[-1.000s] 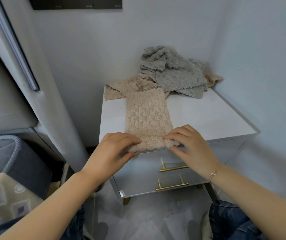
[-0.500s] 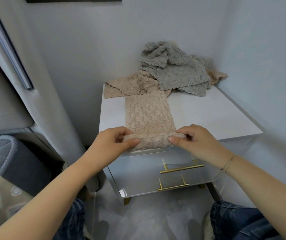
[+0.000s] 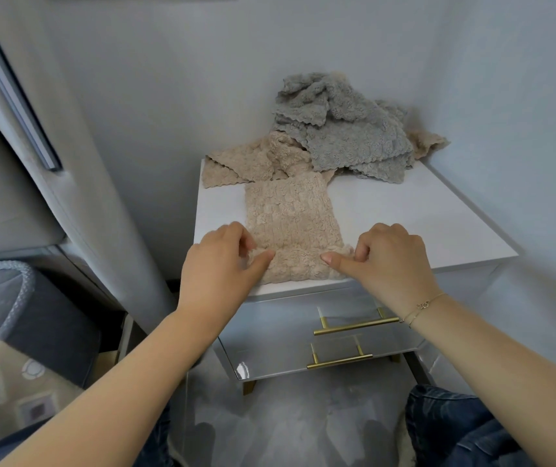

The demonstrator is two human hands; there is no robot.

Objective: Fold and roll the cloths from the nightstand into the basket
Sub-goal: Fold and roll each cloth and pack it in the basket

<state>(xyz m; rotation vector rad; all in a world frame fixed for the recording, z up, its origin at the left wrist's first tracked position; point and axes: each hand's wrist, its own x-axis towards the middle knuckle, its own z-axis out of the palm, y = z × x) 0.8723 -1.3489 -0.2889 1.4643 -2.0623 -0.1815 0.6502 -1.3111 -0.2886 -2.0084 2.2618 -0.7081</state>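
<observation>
A folded beige cloth (image 3: 290, 214) lies as a long strip on the white nightstand (image 3: 421, 217), its near end rolled up by the front edge. My left hand (image 3: 222, 264) pinches the left end of that roll between thumb and curled fingers. My right hand (image 3: 387, 261) pinches the right end the same way. Behind the strip a second beige cloth (image 3: 253, 161) lies crumpled, and a grey cloth (image 3: 344, 129) is heaped in the back corner. A beige corner (image 3: 428, 143) shows from under the grey heap. A grey basket (image 3: 10, 298) shows at the left edge.
The nightstand stands in a corner between two pale walls and has two drawers with gold handles (image 3: 354, 326). A padded headboard (image 3: 67, 163) rises at the left. A patterned cushion (image 3: 6, 382) lies at lower left. My knees in jeans (image 3: 455, 429) are below.
The near end of the beige strip has been rolled further away from me, so the roll is thicker. Both hands went from lying flat on the edge to pinching the roll's ends.
</observation>
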